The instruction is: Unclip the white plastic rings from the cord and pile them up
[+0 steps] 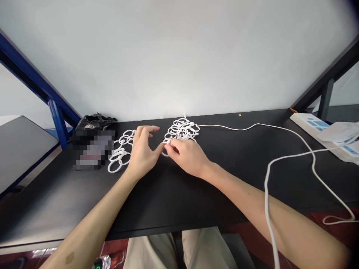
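A heap of white rings lies on the black table in front of my hands. My right hand is at the near side of the heap, thumb and fingers pinched on one white ring. Just left of it, my left hand has its thumb and fingers spread apart, the thumb tip close to that ring. Whether the thumb touches it I cannot tell. A second group of white rings lies on the table to the left, partly hidden behind my left hand.
A crumpled black plastic bag lies at the back left. One white cord runs from the heap toward the right; another white cord crosses over my right forearm. White-and-blue packaging lies at the right. The table's front edge is above my lap.
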### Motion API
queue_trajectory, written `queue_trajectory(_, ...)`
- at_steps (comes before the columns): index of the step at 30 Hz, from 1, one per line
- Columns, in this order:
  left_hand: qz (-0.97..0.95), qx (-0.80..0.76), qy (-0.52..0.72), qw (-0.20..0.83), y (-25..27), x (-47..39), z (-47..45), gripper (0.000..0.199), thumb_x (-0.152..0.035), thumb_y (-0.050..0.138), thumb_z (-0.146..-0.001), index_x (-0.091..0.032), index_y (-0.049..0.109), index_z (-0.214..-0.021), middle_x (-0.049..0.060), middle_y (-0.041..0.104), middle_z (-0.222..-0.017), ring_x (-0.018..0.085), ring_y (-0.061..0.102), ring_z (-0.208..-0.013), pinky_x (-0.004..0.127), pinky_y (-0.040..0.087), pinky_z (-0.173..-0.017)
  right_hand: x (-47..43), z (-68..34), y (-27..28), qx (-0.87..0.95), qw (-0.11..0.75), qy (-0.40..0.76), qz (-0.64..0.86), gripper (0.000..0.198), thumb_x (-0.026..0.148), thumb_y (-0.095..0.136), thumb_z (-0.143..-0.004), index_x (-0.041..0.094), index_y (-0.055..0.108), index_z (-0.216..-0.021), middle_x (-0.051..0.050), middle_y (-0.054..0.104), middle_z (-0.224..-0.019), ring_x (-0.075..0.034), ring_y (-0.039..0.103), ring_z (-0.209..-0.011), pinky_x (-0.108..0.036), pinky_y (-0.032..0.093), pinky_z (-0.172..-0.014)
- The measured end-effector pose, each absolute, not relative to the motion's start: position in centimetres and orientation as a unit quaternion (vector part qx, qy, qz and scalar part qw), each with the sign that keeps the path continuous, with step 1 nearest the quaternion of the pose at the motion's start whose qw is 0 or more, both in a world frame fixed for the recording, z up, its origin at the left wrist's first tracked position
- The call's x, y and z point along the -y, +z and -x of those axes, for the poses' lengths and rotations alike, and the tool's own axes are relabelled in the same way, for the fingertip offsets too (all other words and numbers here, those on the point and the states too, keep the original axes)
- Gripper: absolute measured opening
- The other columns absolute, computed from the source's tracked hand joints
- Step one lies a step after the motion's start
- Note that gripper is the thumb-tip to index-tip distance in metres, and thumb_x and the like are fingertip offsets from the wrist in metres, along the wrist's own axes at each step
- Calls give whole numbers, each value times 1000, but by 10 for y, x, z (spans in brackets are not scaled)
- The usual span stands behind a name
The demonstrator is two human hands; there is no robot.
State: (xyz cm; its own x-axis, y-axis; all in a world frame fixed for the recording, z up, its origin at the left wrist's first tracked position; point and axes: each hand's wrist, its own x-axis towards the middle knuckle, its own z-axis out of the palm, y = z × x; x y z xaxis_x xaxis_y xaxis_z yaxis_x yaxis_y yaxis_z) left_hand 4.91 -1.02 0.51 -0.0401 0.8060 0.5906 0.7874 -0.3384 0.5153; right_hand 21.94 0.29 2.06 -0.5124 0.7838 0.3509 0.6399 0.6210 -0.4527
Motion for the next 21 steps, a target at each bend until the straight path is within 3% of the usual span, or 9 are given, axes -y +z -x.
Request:
queue_trajectory(11, -676, -587, 433, 108, 3, 7, -53, 31, -20, 53, -84, -23, 54, -115, 5, 62, -112, 22, 53, -101, 44, 41, -96, -6, -210, 12, 849, 280, 51, 446, 32, 32, 45, -97, 17, 55, -70, 2, 60, -63, -8, 46, -52, -24, 22, -50)
queue_trajectory(21, -604, -606, 462, 232, 3, 2, -53, 30, -28, 50, -88, -26, 60, -117, 3, 66, -107, 20, 57, -99, 37, 45, -89, -10, -205, 6, 844, 305, 17, 441, 32, 32, 44, -97, 17, 55, -71, 1, 61, -63, -9, 49, -53, -24, 24, -51)
